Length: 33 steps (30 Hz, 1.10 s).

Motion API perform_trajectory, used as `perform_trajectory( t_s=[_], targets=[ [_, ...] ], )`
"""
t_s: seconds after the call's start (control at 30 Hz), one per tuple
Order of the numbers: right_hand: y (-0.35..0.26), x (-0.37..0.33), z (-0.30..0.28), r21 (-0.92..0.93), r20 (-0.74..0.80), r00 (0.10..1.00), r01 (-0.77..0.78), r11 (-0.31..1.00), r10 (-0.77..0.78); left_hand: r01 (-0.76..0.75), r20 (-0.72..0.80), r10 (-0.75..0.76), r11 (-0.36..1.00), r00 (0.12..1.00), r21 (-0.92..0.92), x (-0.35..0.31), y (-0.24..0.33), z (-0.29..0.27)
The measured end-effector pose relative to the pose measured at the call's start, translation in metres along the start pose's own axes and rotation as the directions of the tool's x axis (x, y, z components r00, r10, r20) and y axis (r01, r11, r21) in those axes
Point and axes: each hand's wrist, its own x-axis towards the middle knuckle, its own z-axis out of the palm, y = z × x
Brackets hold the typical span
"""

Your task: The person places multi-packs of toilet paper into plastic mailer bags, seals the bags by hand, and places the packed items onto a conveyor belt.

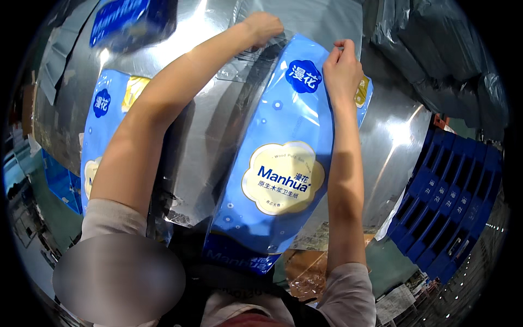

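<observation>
A long light-blue plastic pack of toilet paper (278, 125), with a cream label and a dark-blue end, lies lengthwise in front of me on a metal table (381, 158). My left hand (264, 28) is closed just beyond the pack's far left corner, beside dark grey plastic film (231, 68). What its fingers pinch is hidden. My right hand (343, 71) is at the pack's far right edge, fingers curled and thumb pressed in. I cannot make out what lies between them. Part of another blue pack (362, 95) shows beyond the right wrist.
Another light-blue pack (101, 128) lies at the left, partly behind my left arm. A dark-blue pack (133, 22) is at the far left. Grey plastic bags (436, 49) heap at the far right. Stacked blue crates (441, 201) stand right of the table; a blue bin (61, 180) is left.
</observation>
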Motion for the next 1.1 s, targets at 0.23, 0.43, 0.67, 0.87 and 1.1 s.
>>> perform_trajectory(
  t_s=[0.23,0.43,0.67,0.87,1.1],
  targets=[
    [-0.04,0.019,0.02,0.052,0.116,0.991,-0.071,0.996,0.065,0.252,-0.17,-0.307,0.925,0.936,-0.285,0.036,-0.049,0.011],
    [0.028,0.091,0.017,-0.335,0.087,0.996,0.045,0.941,-0.017,-0.075,-0.744,-0.109,0.975,0.659,-0.209,0.008,0.016,-0.059],
    [0.11,0.036,0.04,0.603,-0.061,0.754,-0.494,0.626,0.654,0.205,-0.504,-0.639,0.714,0.581,-0.669,-0.007,-0.024,0.047],
    [0.136,0.026,0.052,0.1,0.093,0.898,-0.438,0.893,0.43,0.228,-0.36,-0.603,0.683,0.712,-0.694,-0.025,-0.02,0.058],
    [0.11,-0.087,-0.007,-0.039,0.33,0.941,-0.072,0.997,0.081,0.204,0.054,-0.521,0.235,0.852,-0.95,-0.125,-0.013,0.111]
  ],
)
